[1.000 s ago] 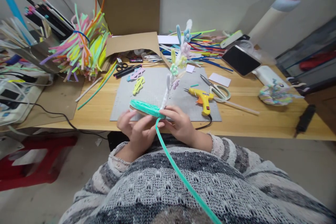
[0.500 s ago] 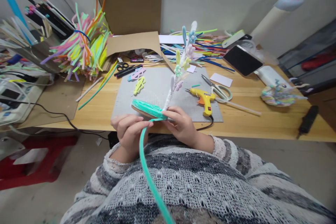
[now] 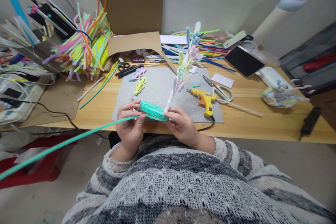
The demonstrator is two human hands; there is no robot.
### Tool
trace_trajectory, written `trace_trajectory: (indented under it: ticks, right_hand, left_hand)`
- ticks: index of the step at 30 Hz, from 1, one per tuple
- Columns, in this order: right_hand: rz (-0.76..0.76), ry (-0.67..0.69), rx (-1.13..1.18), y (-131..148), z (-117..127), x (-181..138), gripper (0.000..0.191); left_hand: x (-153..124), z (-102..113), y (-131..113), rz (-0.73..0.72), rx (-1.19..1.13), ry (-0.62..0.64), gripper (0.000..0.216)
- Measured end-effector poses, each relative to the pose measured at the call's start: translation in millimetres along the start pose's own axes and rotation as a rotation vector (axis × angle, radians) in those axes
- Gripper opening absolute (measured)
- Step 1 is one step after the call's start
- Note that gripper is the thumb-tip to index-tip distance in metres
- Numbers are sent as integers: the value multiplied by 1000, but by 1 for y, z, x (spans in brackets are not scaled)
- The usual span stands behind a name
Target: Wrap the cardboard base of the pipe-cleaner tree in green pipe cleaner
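A flat oval piece wrapped in teal pipe cleaner (image 3: 152, 110) is held just in front of the desk edge. My left hand (image 3: 130, 127) is closed on its left end and pinches the long loose teal pipe cleaner (image 3: 65, 143), which trails out to the lower left. My right hand (image 3: 183, 126) grips the right end, where a white stem with pastel pipe-cleaner flowers (image 3: 183, 66) rises up and back.
A grey cutting mat (image 3: 157, 91) lies on the wooden desk (image 3: 262, 122), with a yellow glue gun (image 3: 203, 98), scissors (image 3: 220, 91), a phone (image 3: 243, 61) and a bundle of coloured pipe cleaners (image 3: 84, 49) at the left. A red stool (image 3: 39, 171) stands below left.
The loose teal pipe cleaner has swung from hanging down over my lap to pointing out to the lower left. My left hand shifted up onto the oval's left end.
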State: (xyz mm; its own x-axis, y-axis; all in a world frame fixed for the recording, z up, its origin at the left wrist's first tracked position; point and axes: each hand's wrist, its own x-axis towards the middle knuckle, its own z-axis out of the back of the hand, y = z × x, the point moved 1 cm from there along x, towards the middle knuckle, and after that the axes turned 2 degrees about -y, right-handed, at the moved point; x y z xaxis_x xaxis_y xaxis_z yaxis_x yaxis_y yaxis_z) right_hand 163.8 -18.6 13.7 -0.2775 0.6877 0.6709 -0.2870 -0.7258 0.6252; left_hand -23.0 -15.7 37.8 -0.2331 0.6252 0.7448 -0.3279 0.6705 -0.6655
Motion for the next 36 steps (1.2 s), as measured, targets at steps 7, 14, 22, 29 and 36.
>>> trace_trajectory:
  ticks: [7, 14, 22, 29, 36]
  right_hand:
    - [4, -24, -17, 2, 0, 1, 37]
    - [9, -53, 20, 0, 1, 2, 41]
    - [3, -52, -3, -1, 1, -1, 42]
    - [20, -47, 3, -1, 0, 1, 40]
    - [-44, -51, -137, 5, 4, 4, 39]
  left_hand:
    - [6, 0, 2, 62, -102, -55, 8]
    - [6, -1, 6, 107, -190, -93, 8]
    - [9, -1, 5, 114, -226, -100, 9]
    - [14, -1, 0, 148, -108, -96, 8]
    - [12, -6, 3, 167, -85, -121, 8]
